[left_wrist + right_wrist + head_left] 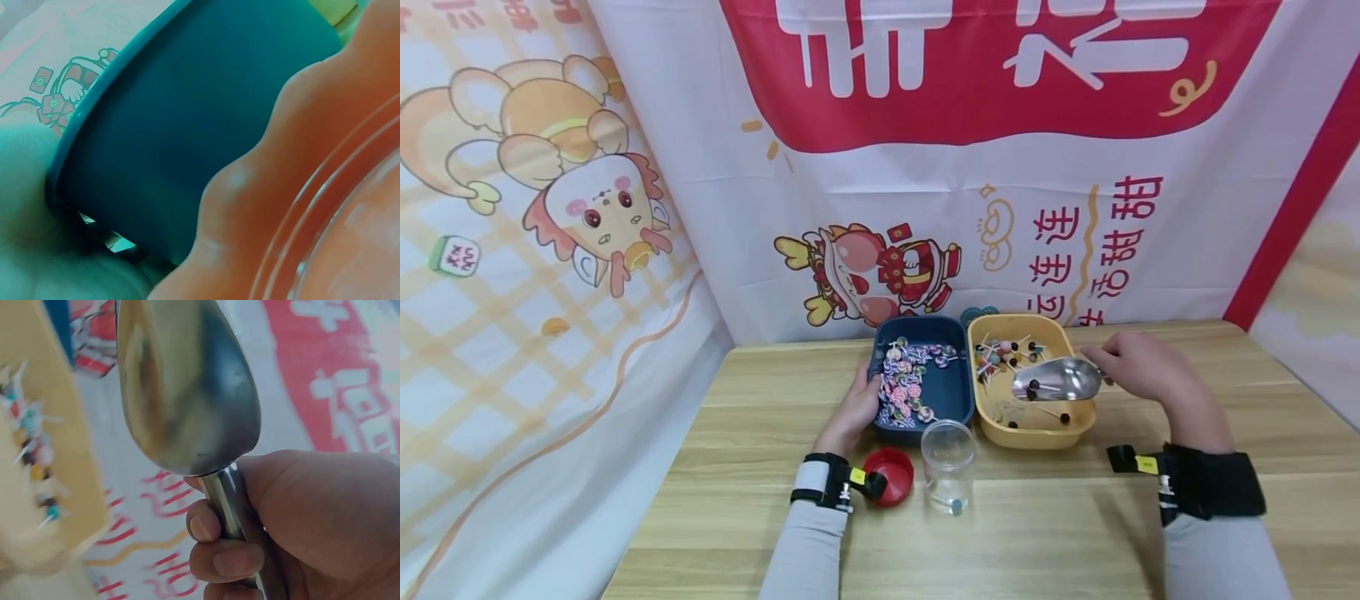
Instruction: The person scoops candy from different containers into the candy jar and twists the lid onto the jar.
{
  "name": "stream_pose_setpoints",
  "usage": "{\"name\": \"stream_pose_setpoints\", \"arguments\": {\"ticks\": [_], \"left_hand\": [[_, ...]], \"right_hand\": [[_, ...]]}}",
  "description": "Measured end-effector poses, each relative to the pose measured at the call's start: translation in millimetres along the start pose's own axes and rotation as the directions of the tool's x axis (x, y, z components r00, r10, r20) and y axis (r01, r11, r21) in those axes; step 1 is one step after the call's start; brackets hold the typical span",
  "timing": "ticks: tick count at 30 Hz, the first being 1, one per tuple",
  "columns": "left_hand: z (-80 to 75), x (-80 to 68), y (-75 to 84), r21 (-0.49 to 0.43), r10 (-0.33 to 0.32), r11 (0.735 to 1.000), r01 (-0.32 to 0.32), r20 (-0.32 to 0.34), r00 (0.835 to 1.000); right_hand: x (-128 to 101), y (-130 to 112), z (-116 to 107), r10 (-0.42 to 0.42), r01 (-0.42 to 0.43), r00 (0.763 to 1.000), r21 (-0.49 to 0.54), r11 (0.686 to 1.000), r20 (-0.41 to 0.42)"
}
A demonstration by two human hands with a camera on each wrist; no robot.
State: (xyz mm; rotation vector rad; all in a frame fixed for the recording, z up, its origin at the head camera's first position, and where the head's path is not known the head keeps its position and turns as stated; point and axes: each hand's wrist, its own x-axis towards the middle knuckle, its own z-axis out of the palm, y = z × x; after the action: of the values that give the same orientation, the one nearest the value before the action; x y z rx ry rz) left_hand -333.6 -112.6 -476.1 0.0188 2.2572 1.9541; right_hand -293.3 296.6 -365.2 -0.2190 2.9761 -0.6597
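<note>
My left hand (pixel 856 408) grips the left wall of a dark blue bin (pixel 951 400), which holds many striped and pink swirl lollipops (pixel 904 379). In my right hand (pixel 1138 367) is the handle of a metal scoop (pixel 1075 379), fingers wrapped round it. The scoop (pixel 187 387) is over a yellow bin (pixel 1000 425) beside the blue one, and a dark ball lollipop (pixel 1033 387) shows at its mouth. Small ball lollipops (pixel 1000 354) in several colours lie mostly toward the back of the yellow bin, with a few dark ones near its front.
A clear plastic jar (pixel 947 471) stands in front of the bins. Left of it lies a red lid (pixel 891 477), close by my left wrist; its scalloped edge (pixel 237 187) fills much of the left wrist view. A printed cloth (pixel 745 275) hangs behind the wooden table (pixel 760 400).
</note>
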Motion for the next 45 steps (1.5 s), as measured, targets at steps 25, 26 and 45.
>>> {"name": "stream_pose_setpoints", "arguments": {"ticks": [25, 26, 45], "left_hand": [[2.7, 3.7, 3.8, 0.016, -0.007, 1.0, 0.007, -0.003, 1.0], [2.4, 3.0, 3.6, 0.014, -0.011, 1.0, 0.011, -0.004, 1.0], [1.5, 1.7, -0.5, -0.006, 0.038, 0.999, -0.038, -0.016, 0.999]], "right_hand": [[-51, -89, -11, -0.237, 0.186, 0.957, -0.276, 0.943, -0.164], [-51, -89, -11, -0.237, 0.186, 0.958, -0.276, 0.943, -0.162], [-40, -39, -26, -0.002, -0.001, 1.0, -0.103, 0.995, -0.031]]}}
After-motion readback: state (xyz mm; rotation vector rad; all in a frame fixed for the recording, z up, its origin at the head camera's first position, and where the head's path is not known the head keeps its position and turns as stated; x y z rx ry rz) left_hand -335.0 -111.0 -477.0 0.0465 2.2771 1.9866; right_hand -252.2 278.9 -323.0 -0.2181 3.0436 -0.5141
